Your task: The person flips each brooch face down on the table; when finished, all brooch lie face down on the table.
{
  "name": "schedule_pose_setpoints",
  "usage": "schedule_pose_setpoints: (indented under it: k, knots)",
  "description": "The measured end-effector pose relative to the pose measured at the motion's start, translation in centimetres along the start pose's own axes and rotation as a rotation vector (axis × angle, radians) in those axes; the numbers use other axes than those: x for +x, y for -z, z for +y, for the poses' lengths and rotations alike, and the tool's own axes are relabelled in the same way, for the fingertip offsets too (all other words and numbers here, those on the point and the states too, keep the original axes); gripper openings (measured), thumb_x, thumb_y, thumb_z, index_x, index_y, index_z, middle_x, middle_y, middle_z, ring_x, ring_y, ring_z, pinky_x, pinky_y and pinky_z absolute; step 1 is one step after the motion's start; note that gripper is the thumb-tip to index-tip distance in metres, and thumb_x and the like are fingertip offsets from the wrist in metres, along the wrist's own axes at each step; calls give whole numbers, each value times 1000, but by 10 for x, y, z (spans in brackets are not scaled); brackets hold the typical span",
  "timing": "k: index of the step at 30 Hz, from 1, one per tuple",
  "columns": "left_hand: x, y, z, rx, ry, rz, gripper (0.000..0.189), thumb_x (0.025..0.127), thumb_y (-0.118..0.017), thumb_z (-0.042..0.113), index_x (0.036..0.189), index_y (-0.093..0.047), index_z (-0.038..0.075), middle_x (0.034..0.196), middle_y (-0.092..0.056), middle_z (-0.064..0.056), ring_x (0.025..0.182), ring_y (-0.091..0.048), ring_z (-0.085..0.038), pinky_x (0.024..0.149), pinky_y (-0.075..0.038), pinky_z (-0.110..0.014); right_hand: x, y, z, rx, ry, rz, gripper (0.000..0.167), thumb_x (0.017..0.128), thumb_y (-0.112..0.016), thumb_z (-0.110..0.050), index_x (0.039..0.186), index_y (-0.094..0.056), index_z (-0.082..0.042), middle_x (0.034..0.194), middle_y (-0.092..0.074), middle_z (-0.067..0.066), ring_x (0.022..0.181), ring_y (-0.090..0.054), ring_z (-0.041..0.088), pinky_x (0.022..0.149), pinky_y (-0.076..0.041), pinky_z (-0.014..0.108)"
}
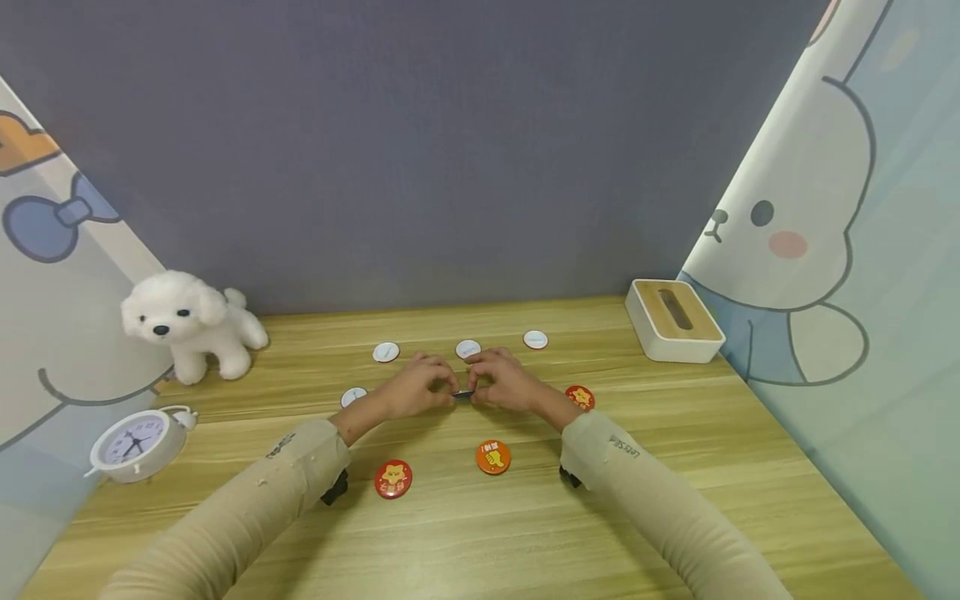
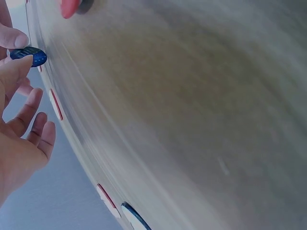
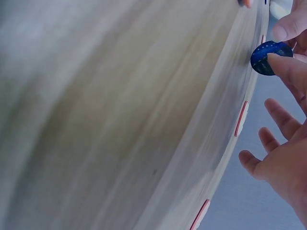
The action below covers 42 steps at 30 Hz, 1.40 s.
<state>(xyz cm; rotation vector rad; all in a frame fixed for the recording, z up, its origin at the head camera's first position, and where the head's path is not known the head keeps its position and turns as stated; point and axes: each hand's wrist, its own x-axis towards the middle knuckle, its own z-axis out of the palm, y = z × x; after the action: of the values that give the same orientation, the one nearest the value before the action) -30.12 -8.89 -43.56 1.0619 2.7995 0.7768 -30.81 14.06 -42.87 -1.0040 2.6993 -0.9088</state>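
Between my two hands a round dark blue button badge point(image 1: 463, 394) is held up on edge, over the middle of the table. My left hand point(image 1: 420, 387) pinches one side of it with thumb and finger. The right hand point(image 1: 504, 382) pinches the opposite side. In the left wrist view the badge point(image 2: 39, 56) shows its shiny blue face, and the right wrist view shows the same badge point(image 3: 261, 62) with small light marks. Just behind the hands lies a badge with its white back up point(image 1: 467, 347), partly covered by the right hand's fingers.
More white-backed badges point(image 1: 386, 352) lie on the wooden table point(image 1: 465, 542). Face up are a red star badge point(image 1: 393, 478), an orange badge point(image 1: 492, 457) and another red one point(image 1: 580, 395). A plush dog point(image 1: 180, 321) and alarm clock point(image 1: 135, 446) stand left, a tissue box point(image 1: 675, 321) right.
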Motion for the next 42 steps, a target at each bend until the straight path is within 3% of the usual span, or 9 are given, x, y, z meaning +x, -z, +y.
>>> schedule_pose_setpoints:
  k: [8,25,37,42]
  knots:
    - [0,-1,0,26,-30,-12,11,88,-77,22,98,-74,20,119,-66,-6,114,-51,-30,101,-40,-52,-2,1,0,-36,20,-9,7,82,-79,-16,86,-73,-18,147,-55,13,138,-38,39,112,-27,66]
    - [-4,-1,4,129,-52,-27,14,89,-76,26,103,-75,22,122,-66,-6,114,-52,-28,100,-41,-49,-4,0,-1,-137,76,-8,5,83,-77,-17,86,-76,-21,147,-56,11,139,-38,42,108,-28,72]
    - [-4,1,6,162,-75,-38,18,90,-76,27,107,-76,20,122,-66,-7,115,-51,-28,100,-42,-48,-6,-1,-3,-185,62,-17,6,84,-77,-17,87,-78,-22,149,-53,9,140,-37,41,108,-28,73]
    - [-6,0,3,159,-58,-71,23,91,-74,29,112,-76,20,124,-65,-6,116,-50,-27,101,-41,-48,-8,0,-3,-232,43,-50,10,86,-75,-18,92,-80,-23,151,-51,9,143,-34,44,109,-27,73]
